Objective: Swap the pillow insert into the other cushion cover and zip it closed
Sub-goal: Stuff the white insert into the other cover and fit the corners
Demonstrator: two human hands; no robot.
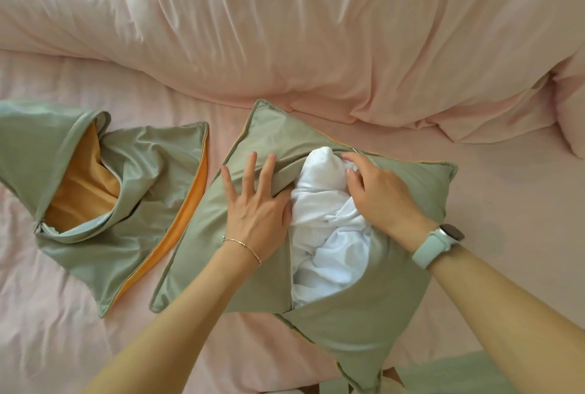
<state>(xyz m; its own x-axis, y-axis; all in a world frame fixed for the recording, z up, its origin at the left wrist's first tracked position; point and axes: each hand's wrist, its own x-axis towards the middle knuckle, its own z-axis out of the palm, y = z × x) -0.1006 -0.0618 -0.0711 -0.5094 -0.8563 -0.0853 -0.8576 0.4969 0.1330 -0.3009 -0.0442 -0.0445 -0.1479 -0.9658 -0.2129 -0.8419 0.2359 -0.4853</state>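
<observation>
Empty cover's (pixel 95 197) left edge cut off by frame.

left grip (pixel 253 200) flat, right grip (pixel 376 194) seemingly pinching

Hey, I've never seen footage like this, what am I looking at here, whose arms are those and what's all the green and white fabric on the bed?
There is one picture, taken by a camera worn on a person's head, looking down at their own two arms. No machine is involved. The left hand lies flat with straight fingers on a green cushion cover, pressing it beside its open zip. The right hand pushes a white pillow insert into that opening, fingers curled on it. A second green cover, empty with an orange lining, lies to the left. Everything rests on a pink bed sheet, with a pink duvet behind.
</observation>
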